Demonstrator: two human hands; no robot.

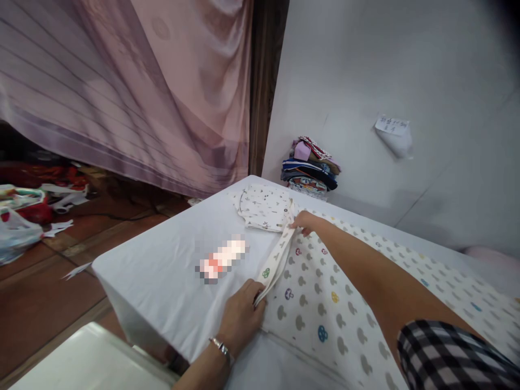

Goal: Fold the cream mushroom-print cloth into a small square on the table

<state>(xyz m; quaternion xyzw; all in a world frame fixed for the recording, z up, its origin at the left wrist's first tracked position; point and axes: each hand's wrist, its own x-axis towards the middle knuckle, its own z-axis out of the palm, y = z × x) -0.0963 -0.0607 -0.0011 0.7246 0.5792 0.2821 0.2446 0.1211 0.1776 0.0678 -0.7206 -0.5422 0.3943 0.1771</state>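
At the far left, on the tiled floor [73, 292] beyond the table's left side, a clear plastic bag [18, 235] sits in front of a red container [38, 211] with things in it. A pink curtain [162, 97] hangs behind the table, and a pale, flat-topped piece [89, 360] stands just off its near left corner.

The table [158, 265] wears a smooth white cover. On its left half lies a small item [221, 260] — blurred out, so I cannot tell what it is. The left hand [244, 314], with a silver bracelet [221, 348] at the wrist, is over the table's near side, fingers closed on the near end of the folded edge of the mushroom-print cloth [320, 292].

Toward the table's far end lies a folded white cloth [266, 208] with small dark motifs. Just beside it the right hand [306, 221] pinches the far end of that same edge, fingers narrow.

The mushroom-print cloth spreads over the table's right side, partly beneath the right forearm and its checked sleeve [447, 352]. A stack of folded fabrics [311, 168] rises by the table's far edge — against the wall [365, 70], where a handwritten note [392, 125] hangs above the table.
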